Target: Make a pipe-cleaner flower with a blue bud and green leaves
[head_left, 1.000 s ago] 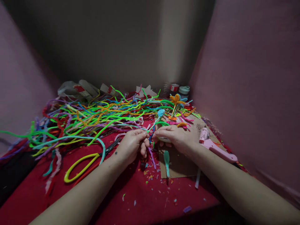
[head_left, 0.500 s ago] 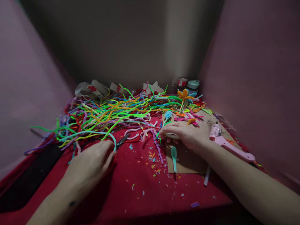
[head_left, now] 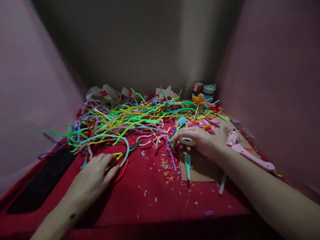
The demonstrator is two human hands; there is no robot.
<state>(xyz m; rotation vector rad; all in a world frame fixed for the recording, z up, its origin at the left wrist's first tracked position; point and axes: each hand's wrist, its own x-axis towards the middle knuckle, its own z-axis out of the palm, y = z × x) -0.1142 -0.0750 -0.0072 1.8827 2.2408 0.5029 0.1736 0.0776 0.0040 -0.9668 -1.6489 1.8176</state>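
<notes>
Red cloth worktop [head_left: 155, 213] jammed into a corner between pinkish walls, kinda dim. The left hand [head_left: 96, 175] lies flat with loose fingers on the yellow handle of the scissors [head_left: 132, 148], not gripping. The right hand [head_left: 201, 141] is curled around a white roll [head_left: 187, 141] over the cardboard [head_left: 200, 168], with a blue-tipped stem [head_left: 181, 121] poking out past its fingertips. A huge tangle of pipe cleaners [head_left: 125, 116] lies behind both, and a pink glue gun [head_left: 241, 151] sits off to the right.
</notes>
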